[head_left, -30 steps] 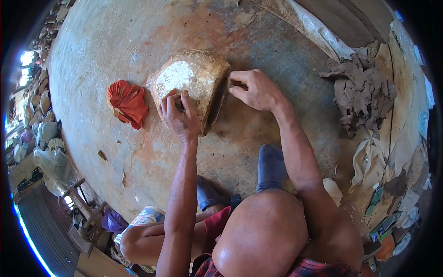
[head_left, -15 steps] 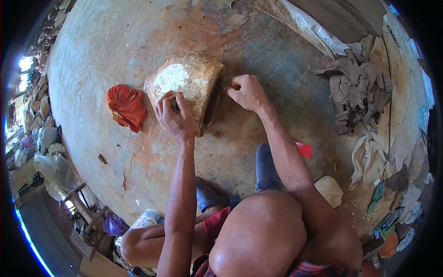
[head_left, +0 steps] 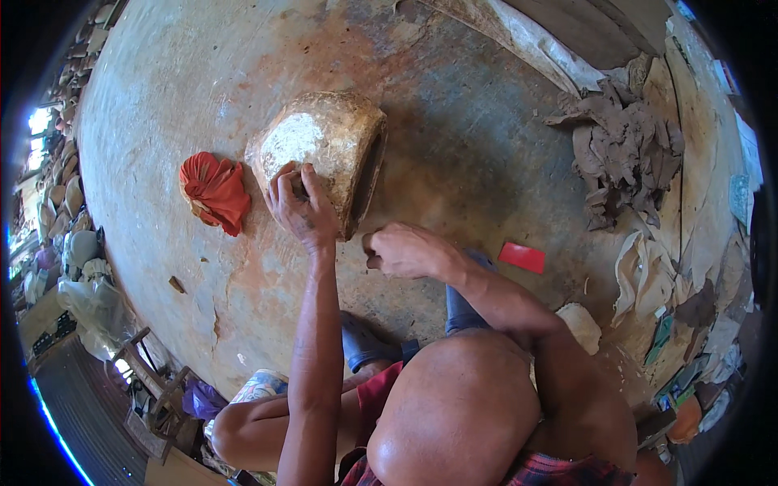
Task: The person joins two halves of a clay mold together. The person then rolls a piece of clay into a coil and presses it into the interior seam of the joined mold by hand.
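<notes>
On the concrete floor lies a hollow faceted block [head_left: 332,121], likely a mold, tan and brown with a white patch; its dark slot-like opening faces right. My left hand [head_left: 301,206] rests on its near side, fingers curled against the surface and thumb set apart from them. Just off the block's near right corner, my right hand [head_left: 409,251] is curled into a fist. A small dark patch shows by its fingertips, but I cannot make out what it holds, if anything. Left of the block sits a bunched orange-red cloth [head_left: 215,194].
A heap of grey-brown clay [head_left: 628,154] lies at the far right. Nearer are a flat red rectangle [head_left: 521,257] and a pale lump [head_left: 579,326] beside my right arm. My blue shoes [head_left: 369,340] stand close below the block. A wooden chair [head_left: 154,373] is at lower left.
My right hand has swung from beside the block's opening down toward me, near its lower right corner, still closed. The red rectangle is now fully uncovered. My left hand stays on the block.
</notes>
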A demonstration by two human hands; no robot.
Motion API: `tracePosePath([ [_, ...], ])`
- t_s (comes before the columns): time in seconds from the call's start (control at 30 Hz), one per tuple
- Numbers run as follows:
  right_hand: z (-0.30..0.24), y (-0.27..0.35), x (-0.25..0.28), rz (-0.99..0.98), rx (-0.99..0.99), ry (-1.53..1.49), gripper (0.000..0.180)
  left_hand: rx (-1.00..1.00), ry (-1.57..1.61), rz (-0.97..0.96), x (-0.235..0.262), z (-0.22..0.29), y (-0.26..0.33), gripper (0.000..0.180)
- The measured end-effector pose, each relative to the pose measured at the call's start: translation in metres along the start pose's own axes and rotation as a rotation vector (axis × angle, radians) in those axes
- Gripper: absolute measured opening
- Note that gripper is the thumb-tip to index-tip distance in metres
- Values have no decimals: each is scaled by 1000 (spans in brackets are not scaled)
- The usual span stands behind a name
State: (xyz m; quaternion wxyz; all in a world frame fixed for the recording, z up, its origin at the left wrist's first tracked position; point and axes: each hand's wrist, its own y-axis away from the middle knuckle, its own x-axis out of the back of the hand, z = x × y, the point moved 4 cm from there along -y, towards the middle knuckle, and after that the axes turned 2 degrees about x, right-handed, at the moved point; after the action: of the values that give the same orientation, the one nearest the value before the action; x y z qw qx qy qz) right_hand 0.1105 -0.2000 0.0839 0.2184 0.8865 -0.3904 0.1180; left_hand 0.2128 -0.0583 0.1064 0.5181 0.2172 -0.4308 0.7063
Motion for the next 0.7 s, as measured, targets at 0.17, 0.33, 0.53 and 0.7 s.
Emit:
tracePosePath([
  [0.17,66,16,17,368,-259,-227,28,13,12,-5,-4,1,0,20],
  [0.33,78,21,50,723,-263,-190,30,6,-2,-4,-3,4,-1,21],
  [0.53,85,12,55,883,-211,-361,28,25,14,5,-3,3,-1,22],
  [0.7,77,6,59,824,-327,-508,36,-5,-5,14,0,1,-2,21],
])
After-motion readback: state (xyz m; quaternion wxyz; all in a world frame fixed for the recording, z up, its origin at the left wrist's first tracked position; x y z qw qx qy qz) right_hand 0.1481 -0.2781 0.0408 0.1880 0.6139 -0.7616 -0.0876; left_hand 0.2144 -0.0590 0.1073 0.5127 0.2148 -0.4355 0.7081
